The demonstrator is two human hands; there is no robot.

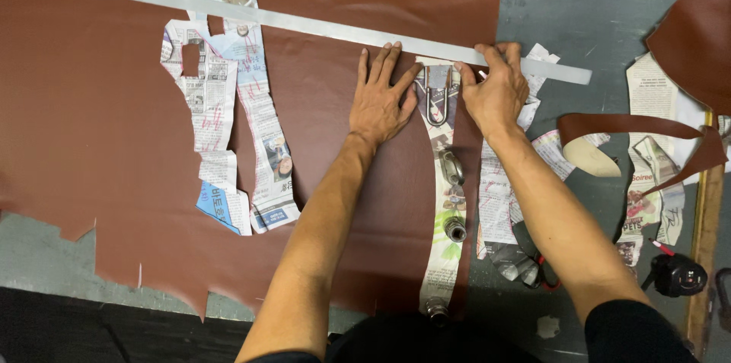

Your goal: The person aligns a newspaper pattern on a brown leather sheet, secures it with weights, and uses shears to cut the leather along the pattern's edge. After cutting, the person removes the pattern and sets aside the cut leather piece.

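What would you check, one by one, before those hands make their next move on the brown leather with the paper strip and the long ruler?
1. Left hand flat on the brown leather, beside the paper strip: ok.
2. Right hand on the long metal ruler: ok.
3. Ruler lies across the top end of the strip: ok.
4. Small metal weights sit along the strip: ok.
5. Strip lies fully flat on the leather: cannot tell.
6. Something thin with a pale tip shows at the right hand; what it is: cannot tell.
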